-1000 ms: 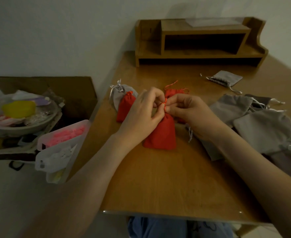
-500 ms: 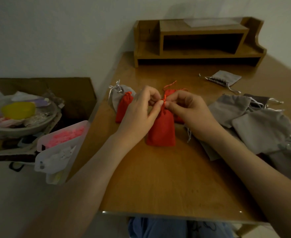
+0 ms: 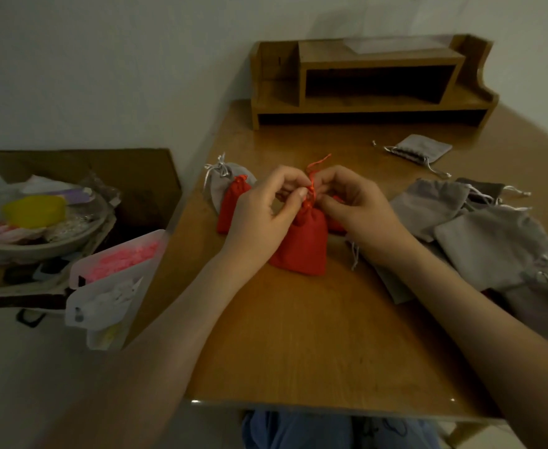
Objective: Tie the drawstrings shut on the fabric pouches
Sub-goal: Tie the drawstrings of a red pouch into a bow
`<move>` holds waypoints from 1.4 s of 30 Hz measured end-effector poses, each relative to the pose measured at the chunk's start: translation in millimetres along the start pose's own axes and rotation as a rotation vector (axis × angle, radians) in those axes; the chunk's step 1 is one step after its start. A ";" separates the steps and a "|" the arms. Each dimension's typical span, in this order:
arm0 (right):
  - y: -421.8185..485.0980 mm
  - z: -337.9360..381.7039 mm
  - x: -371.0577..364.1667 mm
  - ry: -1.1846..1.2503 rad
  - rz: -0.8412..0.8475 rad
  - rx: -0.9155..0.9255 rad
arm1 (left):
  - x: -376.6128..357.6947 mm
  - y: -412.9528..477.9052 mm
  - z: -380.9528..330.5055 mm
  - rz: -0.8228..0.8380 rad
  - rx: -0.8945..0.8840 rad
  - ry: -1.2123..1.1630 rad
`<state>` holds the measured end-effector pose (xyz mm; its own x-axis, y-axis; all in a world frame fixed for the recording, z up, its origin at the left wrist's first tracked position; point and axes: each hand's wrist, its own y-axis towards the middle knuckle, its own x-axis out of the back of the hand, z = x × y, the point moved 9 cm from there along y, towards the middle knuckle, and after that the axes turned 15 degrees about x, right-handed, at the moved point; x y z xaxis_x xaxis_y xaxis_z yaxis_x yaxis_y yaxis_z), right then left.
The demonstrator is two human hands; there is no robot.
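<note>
A red fabric pouch (image 3: 305, 244) stands on the wooden desk (image 3: 298, 335), its neck gathered. My left hand (image 3: 263, 215) and my right hand (image 3: 356, 205) meet above the neck, and each pinches the orange drawstring (image 3: 313, 189), whose loose end curls up behind my fingers. A second red pouch (image 3: 230, 205) and a grey pouch with a silver cord (image 3: 220, 179) lie just left of my left hand. Part of another red pouch (image 3: 335, 222) shows behind my right hand.
Several grey pouches (image 3: 489, 244) are heaped on the desk's right side, and one grey pouch (image 3: 421, 150) lies apart further back. A wooden shelf unit (image 3: 373, 82) stands at the desk's far edge. Left of the desk sit a box of clutter (image 3: 39, 228) and plastic packets (image 3: 110, 280).
Both hands have moved a little further from me with the pouch, which now sits more upright. The drawstring end now sticks up behind my fingers.
</note>
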<state>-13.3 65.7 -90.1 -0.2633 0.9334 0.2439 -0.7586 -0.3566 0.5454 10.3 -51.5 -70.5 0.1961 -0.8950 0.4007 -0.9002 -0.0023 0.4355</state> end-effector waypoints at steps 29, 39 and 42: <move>-9.3 -16.5 -4.3 0.358 0.030 -0.279 | -4.0 -0.5 8.4 0.080 0.108 0.027; -6.5 -16.2 -4.0 0.382 -0.091 -0.259 | -4.9 4.1 14.7 0.066 0.142 -0.069; -6.2 -20.5 -4.2 0.399 -0.121 -0.258 | -2.4 2.3 6.6 0.024 0.064 -0.060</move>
<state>-19.7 64.8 -110.9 -0.3334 0.9287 -0.1625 -0.9076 -0.2694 0.3221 5.2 -52.3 -75.8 0.1528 -0.9201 0.3605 -0.9277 -0.0077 0.3733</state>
